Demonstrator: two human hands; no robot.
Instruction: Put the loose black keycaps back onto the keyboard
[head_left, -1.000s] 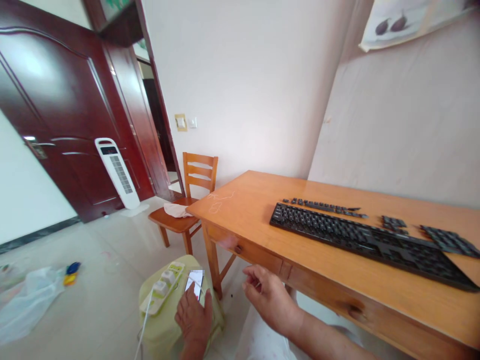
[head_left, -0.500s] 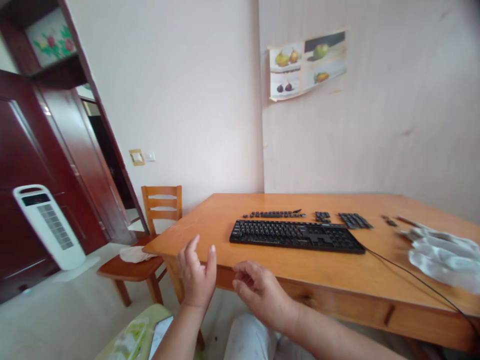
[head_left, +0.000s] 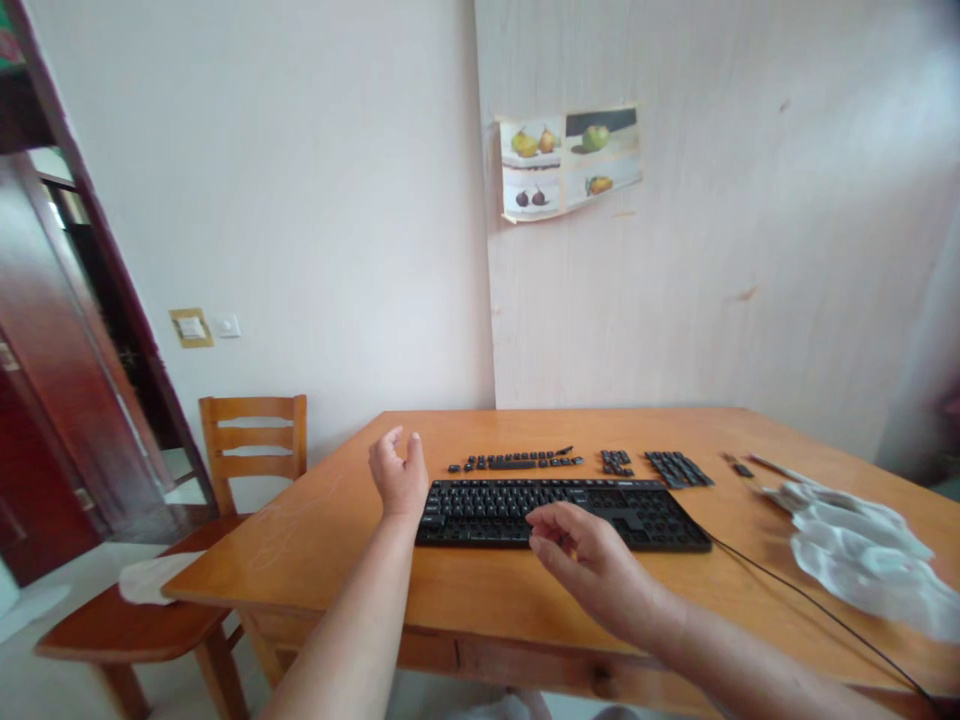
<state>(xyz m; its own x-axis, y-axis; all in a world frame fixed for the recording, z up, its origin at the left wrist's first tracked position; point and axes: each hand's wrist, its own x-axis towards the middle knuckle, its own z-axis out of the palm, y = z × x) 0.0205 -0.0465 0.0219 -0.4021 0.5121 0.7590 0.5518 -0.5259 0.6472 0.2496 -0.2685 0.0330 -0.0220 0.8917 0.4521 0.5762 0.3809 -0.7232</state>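
Note:
A black keyboard (head_left: 637, 508) lies on the wooden table (head_left: 322, 540), its cable running off to the right. My left hand (head_left: 397, 477) hovers at the keyboard's left end, fingers loosely curled and apart, holding nothing. My right hand (head_left: 589, 565) is over the keyboard's front edge near its middle, fingers bent and apart, nothing in it. Behind the keyboard lie rows of loose black keycaps (head_left: 517, 462), a small cluster of keycaps (head_left: 616, 462) and a larger block of keycaps (head_left: 679, 468).
A crumpled white cloth (head_left: 862, 555) lies on the table's right side, with thin small tools (head_left: 765, 467) beyond it. A wooden chair (head_left: 187, 610) with a white rag (head_left: 150, 580) on its seat stands left of the table. A fruit poster (head_left: 570, 160) hangs on the wall.
The view swung right and up from the floor to the table. My left hand left the phone on the stool and rose to the keyboard's left end; my right hand moved over the keyboard.

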